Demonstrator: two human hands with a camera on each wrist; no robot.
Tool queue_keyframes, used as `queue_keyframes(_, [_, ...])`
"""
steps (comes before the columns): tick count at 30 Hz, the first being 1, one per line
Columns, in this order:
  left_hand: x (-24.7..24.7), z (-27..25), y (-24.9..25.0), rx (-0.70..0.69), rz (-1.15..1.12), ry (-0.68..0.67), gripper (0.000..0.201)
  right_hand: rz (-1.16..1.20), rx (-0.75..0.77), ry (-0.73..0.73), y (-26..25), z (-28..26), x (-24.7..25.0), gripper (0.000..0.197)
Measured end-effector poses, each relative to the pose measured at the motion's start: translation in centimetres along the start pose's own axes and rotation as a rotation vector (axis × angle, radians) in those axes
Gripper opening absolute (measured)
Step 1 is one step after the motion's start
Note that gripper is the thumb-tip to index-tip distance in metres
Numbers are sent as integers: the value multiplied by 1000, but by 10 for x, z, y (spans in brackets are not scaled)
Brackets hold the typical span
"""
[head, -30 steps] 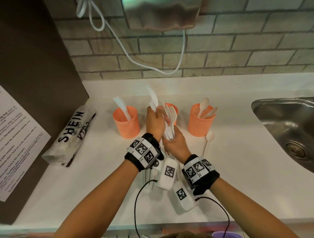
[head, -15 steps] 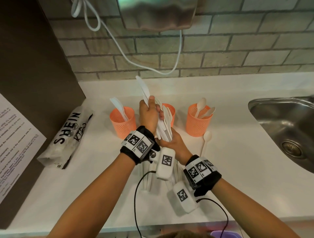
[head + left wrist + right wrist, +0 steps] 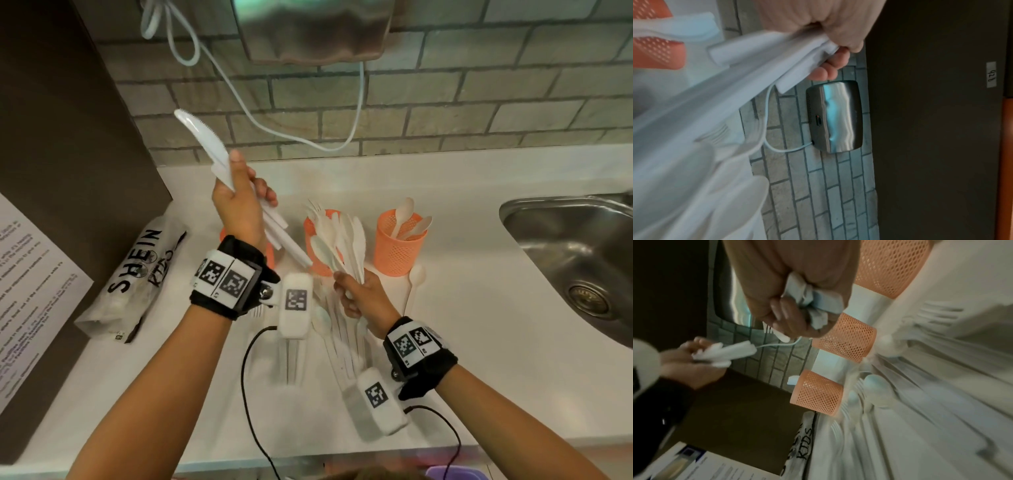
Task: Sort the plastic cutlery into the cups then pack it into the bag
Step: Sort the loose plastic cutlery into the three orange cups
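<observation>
- left hand (image 3: 239, 209) now up and off to the left, well apart from the right one, fingers curled tight round a few white knives (image 3: 205, 140), blades pointing up and far toward the brick wall (image 3: 445, 85)
- half a second back, both hands bunched together over one mixed handful in front of the middle cup; so, knives just pulled out of the bunch
- right hand (image 3: 363, 298) low and near, fist closed round the handles of the leftover bundle (image 3: 342, 240), looks like forks plus at least one knife and spoon fanned out in front of the middle cup (image 3: 318, 222)
- left cup (image 3: 818, 392) mostly hidden behind the left wrist in the head view, one white piece poking out of it in the right wrist view; probably the knife cup, so next up is likely a drop in there
- right cup (image 3: 399, 243) holding spoons, one more spoon (image 3: 414, 277) lying on the counter (image 3: 479, 308) just beside it
- more loose cutlery (image 3: 339, 339) on the counter under the wrists, blurry, can't count it
- bag (image 3: 137, 274) rolled up at the left by the dark panel, untouched
- sorting still mid-way, packing not started; thin slippery handles, easy to drop one while tipping them in
</observation>
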State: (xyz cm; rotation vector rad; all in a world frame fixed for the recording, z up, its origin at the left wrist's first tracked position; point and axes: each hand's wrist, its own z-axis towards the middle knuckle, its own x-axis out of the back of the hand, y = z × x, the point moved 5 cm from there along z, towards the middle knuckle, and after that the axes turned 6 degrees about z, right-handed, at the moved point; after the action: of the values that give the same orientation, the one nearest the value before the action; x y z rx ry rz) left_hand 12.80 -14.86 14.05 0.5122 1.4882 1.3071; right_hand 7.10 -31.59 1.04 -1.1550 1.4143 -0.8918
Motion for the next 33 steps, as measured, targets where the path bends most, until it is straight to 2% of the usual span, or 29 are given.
queue_keyframes(3, [3,-13,-1,-25,24,-27,35,142,-82,-12,4,1,-2,13])
queue_keyframes(9, [-29,-60,-11,-48,44,-220,32,330,-147,76,8,9,-20,25])
queue_keyframes(14, [-38,-72,-25,-33,19,-222,31,478,-160,162,9,15,-23,29])
queue_keyframes(17, [-37,-75,-42,39,70,-243,32,392,-92,99,1,14,-29,32])
queue_keyframes(20, [-33,-74,-51,108,147,-328,34,170,-16,65,-9,11,-30,29])
queue_keyframes(24, [-23,-51,-42,85,367,-399,27,-6,91,82,-15,13,-16,14])
queue_keyframes(28, [-16,-45,-46,-8,665,-443,25,-308,302,214,-12,21,-4,5])
queue_keyframes(31, [-22,-59,-55,-68,799,-529,21,-466,392,260,-14,20,-10,33])
queue_keyframes(33, [-24,-62,-61,-109,872,-527,25,-529,439,263,-16,16,-13,38])
